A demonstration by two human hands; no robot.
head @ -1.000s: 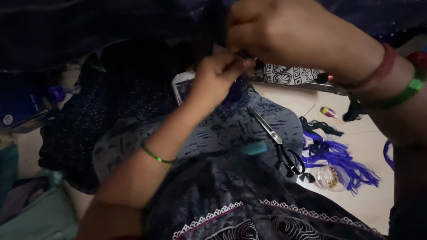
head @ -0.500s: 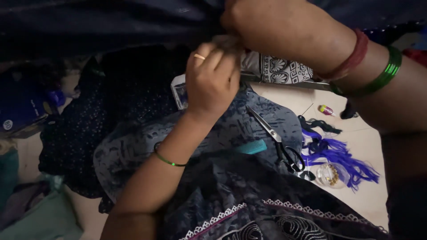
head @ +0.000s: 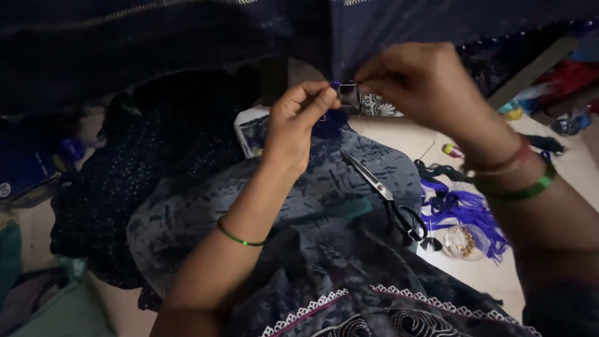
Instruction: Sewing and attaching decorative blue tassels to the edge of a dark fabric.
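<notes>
Tiled floor (head: 399,134) | dark navy cloth (head: 399,25), hanging edge pinched

Scissors (head: 388,198) with black handles lie on grey patterned cloth (head: 324,187) at centre, blades pointing to 10 o'clock. At 3 o'clock of the handles, a bundle of blue-violet threads (head: 465,215) rests on the pale floor (head: 399,134). Just below it sits a small clear container of beads (head: 463,241). A small box (head: 251,134) lies at 10 o'clock of the scissors.

Scissors (head: 388,198) lie on the lap cloth (head: 324,206), threads (head: 465,209) right of them, hands above.
</notes>
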